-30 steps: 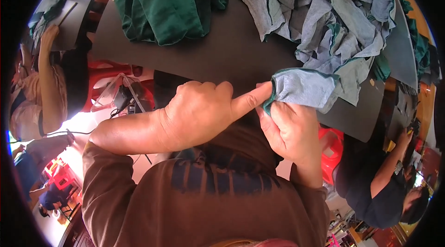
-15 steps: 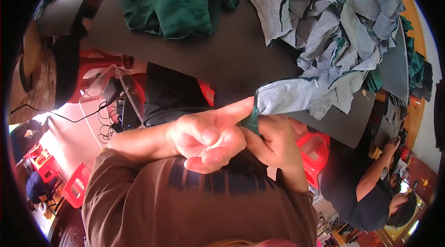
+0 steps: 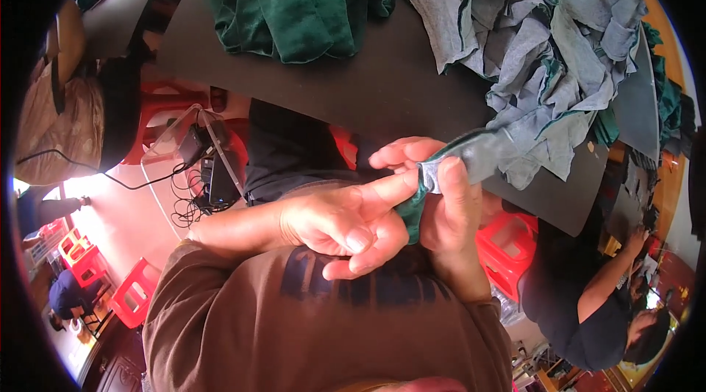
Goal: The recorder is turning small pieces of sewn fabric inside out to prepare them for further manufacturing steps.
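Observation:
A narrow strip of grey fabric [image 3: 478, 157] with a green face runs from the heap toward my chest. My right hand [image 3: 452, 215] pinches its near end, thumb on the grey side and fingertips showing beyond it. My left hand [image 3: 353, 223] meets the same end from the left, its index finger straight against the edge and the other fingers loosely curled. The left thumb stands off the cloth. Between the two hands hangs a green flap [image 3: 413, 215] of the strip, partly covered by fingers.
Grey fabric pieces with green edges [image 3: 544, 54] heap on the dark table [image 3: 309, 94], beside folded green satin cloth [image 3: 294, 9]. Cables and power adapters [image 3: 213, 171] lie at left. Red stools [image 3: 507, 248] stand around. One person [image 3: 588, 311] sits at right, another [image 3: 66, 116] at left.
My right thumb has come up onto the grey side and its fingers have spread past the strip. More green shows between my hands. The whole view has shifted slightly.

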Demonstrator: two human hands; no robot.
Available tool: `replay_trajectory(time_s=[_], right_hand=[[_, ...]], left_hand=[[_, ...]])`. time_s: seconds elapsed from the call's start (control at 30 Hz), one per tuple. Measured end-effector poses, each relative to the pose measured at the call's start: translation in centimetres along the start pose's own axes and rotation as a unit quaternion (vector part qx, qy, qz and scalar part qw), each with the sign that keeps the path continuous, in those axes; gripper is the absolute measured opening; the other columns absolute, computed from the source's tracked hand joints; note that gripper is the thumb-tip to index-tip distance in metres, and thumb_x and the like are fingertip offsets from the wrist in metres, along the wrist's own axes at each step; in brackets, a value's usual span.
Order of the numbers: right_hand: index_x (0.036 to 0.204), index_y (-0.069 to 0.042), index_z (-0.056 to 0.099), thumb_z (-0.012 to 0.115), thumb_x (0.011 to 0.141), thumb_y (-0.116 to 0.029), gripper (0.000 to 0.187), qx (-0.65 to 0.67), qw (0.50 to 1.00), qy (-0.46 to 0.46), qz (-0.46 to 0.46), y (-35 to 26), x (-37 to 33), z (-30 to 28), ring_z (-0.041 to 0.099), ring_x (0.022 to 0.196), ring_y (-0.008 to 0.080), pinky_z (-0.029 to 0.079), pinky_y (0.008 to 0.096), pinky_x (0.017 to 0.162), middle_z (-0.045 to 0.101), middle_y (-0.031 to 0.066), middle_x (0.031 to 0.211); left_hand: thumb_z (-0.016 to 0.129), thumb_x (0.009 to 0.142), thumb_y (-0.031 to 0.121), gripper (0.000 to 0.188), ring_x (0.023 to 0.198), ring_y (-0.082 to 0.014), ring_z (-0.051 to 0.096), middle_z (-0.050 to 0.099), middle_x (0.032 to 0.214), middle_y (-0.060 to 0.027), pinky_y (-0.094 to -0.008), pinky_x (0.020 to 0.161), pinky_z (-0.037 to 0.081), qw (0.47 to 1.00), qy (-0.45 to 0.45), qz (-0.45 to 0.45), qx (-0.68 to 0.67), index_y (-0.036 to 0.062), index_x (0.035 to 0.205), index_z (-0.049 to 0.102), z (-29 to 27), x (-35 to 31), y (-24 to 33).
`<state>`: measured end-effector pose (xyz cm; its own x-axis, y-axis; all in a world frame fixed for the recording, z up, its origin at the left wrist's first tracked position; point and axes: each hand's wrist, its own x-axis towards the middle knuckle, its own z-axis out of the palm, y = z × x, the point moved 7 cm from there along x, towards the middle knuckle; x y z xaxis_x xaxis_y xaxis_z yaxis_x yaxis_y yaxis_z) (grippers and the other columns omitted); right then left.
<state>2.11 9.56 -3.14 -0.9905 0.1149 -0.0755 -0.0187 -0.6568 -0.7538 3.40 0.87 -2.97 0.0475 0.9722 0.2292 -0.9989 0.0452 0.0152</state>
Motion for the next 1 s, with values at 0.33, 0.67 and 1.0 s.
replay_trajectory(time_s=[0.33, 0.67, 1.0], right_hand=[[0.112, 0.006, 0.049, 0.049, 0.089, -0.035, 0.047, -0.093, 0.994, -0.031, 0.038, 0.0, 0.1, 2.1, 0.056, 0.098, 0.033, 0.047, 0.044, 0.083, 0.055, 0.0234, 0.108], [0.123, 0.005, 0.046, 0.051, 0.086, -0.05, 0.067, 0.02, 0.999, 0.033, -0.002, -2.5, 0.8, -1.1, 0.056, 0.103, 0.0295, 0.043, 0.0426, 0.092, 0.057, 0.0199, 0.112], [0.111, 0.002, 0.054, 0.05, 0.094, -0.026, 0.033, 0.113, 0.991, -0.042, 0.062, 0.0, -0.7, 0.2, 0.057, 0.099, 0.0183, 0.043, 0.0312, 0.089, 0.06, 0.0147, 0.105]], left_hand=[[0.06, 0.083, 0.014, 0.088, 0.051, -0.021, 0.054, 0.055, 0.078, -0.0171, -0.0246, 0.039, 0.048, 0.994, -0.041, 0.048, -0.086, 0.0205, 0.142, -0.006, 0.9, 0.7, 0.6], [0.063, 0.08, 0.015, 0.096, 0.042, -0.0219, 0.051, 0.053, 0.072, -0.0163, -0.0254, 0.036, 0.045, 0.997, 0.021, 0.008, -0.073, 0.0213, 0.143, -0.009, 0.2, 1.4, -0.1], [0.065, 0.081, 0.022, 0.07, 0.04, -0.0178, 0.051, 0.053, 0.069, -0.0122, -0.0254, 0.04, 0.044, 0.995, -0.047, 0.051, -0.066, 0.005, 0.132, 0.021, -0.4, 1.9, -1.2]])
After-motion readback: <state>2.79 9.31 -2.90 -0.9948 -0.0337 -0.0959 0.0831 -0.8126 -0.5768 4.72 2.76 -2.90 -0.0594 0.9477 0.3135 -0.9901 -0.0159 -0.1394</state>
